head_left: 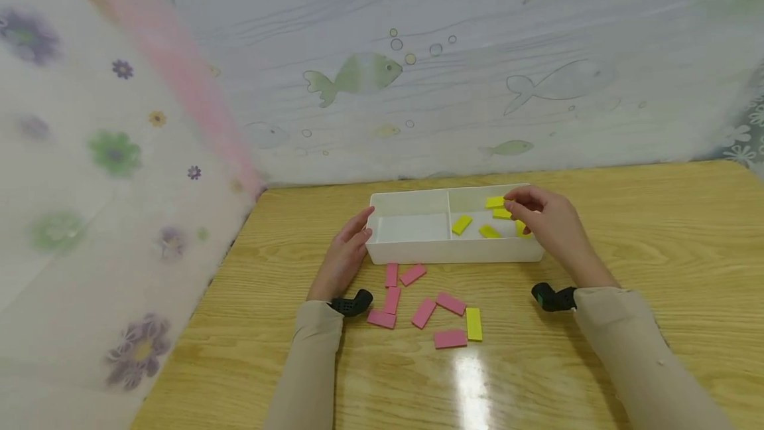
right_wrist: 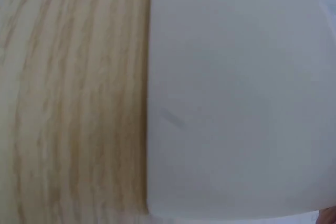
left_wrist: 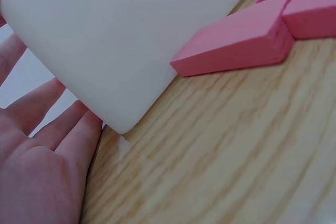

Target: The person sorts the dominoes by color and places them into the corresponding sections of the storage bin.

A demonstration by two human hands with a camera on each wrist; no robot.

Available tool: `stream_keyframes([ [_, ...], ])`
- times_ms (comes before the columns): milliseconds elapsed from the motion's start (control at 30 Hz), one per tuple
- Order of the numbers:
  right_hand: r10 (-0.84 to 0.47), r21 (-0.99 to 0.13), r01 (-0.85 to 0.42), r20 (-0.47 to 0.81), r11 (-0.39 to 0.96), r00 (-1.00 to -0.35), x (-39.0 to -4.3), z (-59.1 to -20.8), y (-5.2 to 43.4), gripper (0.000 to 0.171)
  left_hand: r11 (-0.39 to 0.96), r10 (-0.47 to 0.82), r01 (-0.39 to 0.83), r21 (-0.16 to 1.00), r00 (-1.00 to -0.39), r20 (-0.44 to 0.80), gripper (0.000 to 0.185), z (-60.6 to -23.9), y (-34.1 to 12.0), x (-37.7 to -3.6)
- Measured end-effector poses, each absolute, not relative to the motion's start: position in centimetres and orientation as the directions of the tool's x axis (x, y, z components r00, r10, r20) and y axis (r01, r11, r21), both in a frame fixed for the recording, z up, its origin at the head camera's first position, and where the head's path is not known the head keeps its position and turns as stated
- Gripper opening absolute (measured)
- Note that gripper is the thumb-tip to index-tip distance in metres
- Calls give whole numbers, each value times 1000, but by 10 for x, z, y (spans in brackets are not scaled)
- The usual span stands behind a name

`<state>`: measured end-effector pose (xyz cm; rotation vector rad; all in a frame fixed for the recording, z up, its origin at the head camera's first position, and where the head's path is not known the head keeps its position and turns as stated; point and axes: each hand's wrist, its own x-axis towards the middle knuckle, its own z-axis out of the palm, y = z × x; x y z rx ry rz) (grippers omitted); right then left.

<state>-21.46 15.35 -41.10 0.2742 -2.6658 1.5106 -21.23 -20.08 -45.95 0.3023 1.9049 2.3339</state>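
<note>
A white two-part box [head_left: 406,252] stands on the wooden table. My left hand [head_left: 344,259] rests against its left end; in the left wrist view, straight, spread fingers [left_wrist: 39,100] touch the box wall [left_wrist: 105,51]. Over the right compartment, my right hand [head_left: 552,224] pinches a yellow block [head_left: 495,202] between thumb and fingertips. Below and around it in that compartment lie several other yellow blocks [head_left: 461,225], one partly hidden by the hand. The right wrist view is mostly filled by the box's outer wall [right_wrist: 236,93], with a sliver of hand at the lower right corner.
Several pink blocks [head_left: 423,313] lie scattered on the table in front of the box, two near its front wall. A single yellow block [head_left: 474,324] lies beside them. A patterned wall covering [head_left: 358,118] rises behind the table.
</note>
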Motion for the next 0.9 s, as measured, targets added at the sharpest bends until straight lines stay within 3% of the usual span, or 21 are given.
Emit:
stream_keyframes([
  [600, -171, -611, -366, 354, 702, -919, -215, -414, 143, 17, -208, 218, 28, 978, -973, 74, 44, -454, -202, -212],
  [900, -245, -487, -401, 354, 776, -903, -213, -417, 142, 22, -210, 222, 21, 978, -973, 69, 42, -457, -201, -212],
])
